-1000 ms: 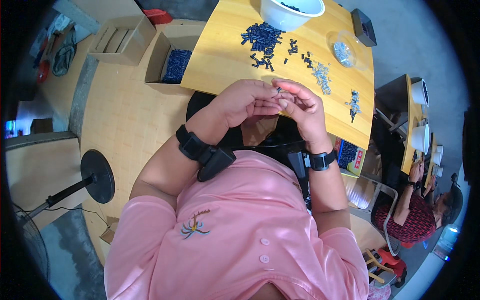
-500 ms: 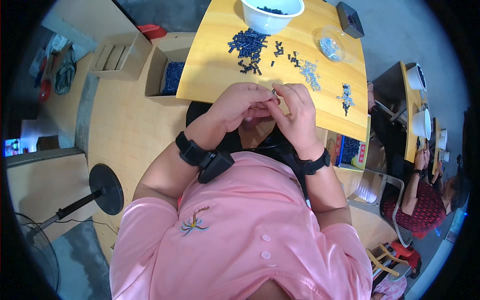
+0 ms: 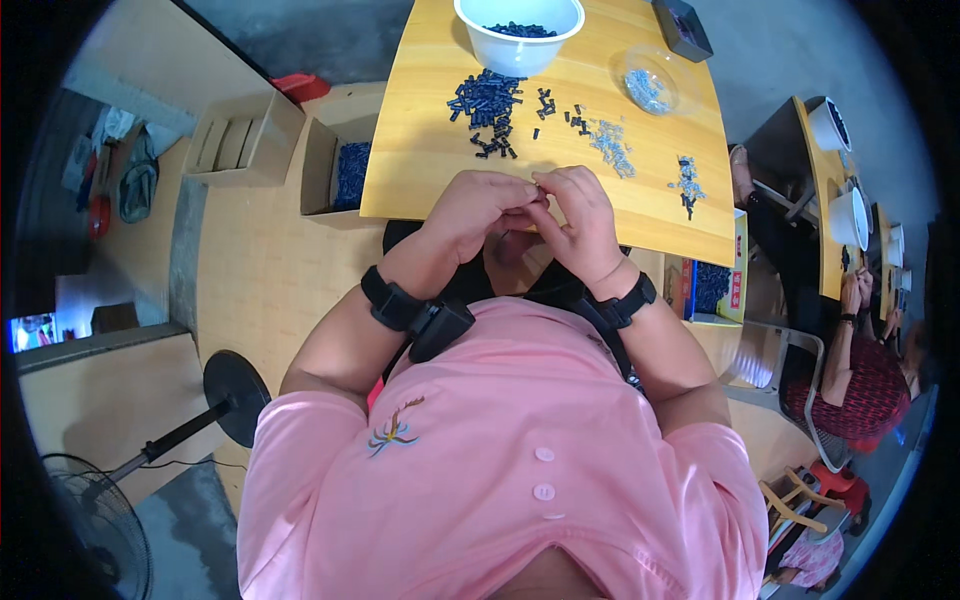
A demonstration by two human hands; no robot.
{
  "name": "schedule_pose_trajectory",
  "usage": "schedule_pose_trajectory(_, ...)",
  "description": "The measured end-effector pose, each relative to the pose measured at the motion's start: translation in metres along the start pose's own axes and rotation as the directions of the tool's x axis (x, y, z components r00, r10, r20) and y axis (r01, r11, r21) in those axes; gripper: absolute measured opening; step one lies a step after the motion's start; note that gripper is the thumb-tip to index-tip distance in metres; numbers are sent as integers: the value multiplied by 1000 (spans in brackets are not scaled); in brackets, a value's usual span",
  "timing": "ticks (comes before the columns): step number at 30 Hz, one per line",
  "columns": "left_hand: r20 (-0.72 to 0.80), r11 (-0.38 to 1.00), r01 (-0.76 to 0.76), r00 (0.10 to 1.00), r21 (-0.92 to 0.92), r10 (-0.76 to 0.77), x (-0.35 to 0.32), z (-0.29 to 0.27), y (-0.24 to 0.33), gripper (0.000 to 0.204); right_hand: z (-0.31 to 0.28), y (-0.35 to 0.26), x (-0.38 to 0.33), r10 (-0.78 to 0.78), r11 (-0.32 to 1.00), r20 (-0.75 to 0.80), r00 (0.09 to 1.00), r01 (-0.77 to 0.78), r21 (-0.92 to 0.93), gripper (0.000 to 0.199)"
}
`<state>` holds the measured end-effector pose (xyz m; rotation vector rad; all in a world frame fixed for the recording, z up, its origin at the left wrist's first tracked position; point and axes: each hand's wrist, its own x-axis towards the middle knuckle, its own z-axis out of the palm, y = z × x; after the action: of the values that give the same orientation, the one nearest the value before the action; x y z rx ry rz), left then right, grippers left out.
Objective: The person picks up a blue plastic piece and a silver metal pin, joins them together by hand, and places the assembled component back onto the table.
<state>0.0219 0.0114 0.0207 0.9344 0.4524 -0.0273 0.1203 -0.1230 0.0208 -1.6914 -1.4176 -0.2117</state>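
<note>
My left hand [image 3: 478, 212] and my right hand [image 3: 583, 222] meet at the fingertips, close to the near edge of the wooden table [image 3: 410, 165]. Both are closed in a pinch around something tiny and dark, mostly covered by the fingers. Beyond them lies a pile of short black cylindrical pieces [image 3: 487, 98], with a few loose black pieces [image 3: 578, 121] to its right. Small clear or silvery parts [image 3: 610, 146] are scattered beyond my right hand. Farther right is a little heap of clear-and-black pieces [image 3: 688, 185].
A white bowl [image 3: 520, 50] of black pieces and a clear dish [image 3: 652, 82] of silvery parts stand farther back, near a dark tray [image 3: 684, 28]. Cardboard boxes [image 3: 318, 165] flank the table. A fan [image 3: 235, 398] stands left; another person [image 3: 850, 385] works at right.
My hands stay together in the same pinch, fingertips shifted slightly. The whole view has moved a little, and the dark tip seen between the fingers is now less visible.
</note>
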Motion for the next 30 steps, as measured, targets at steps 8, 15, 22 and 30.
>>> schedule_pose_trajectory(8, -195, 945, -9, 978, 328, 77, 3, -1, -5, 22, -12, -17, 25, 179, 943, 301, 937, -76, -325, 17)
schedule_pose_trajectory(15, -152, 865, -9, 983, 502, 99, 1, -5, -11, 20, -10, -25, 28, 324, 897, 396, 859, -146, -416, 27)
schedule_pose_trajectory(22, -103, 780, -26, 988, 625, 116, -6, -5, -8, 18, -1, -27, 15, 330, 896, 408, 851, -147, -419, 23)
schedule_pose_trajectory(30, -61, 749, -134, 972, 649, 226, -15, 10, -6, 14, -10, -25, 8, 200, 940, 320, 926, -90, -329, 18)
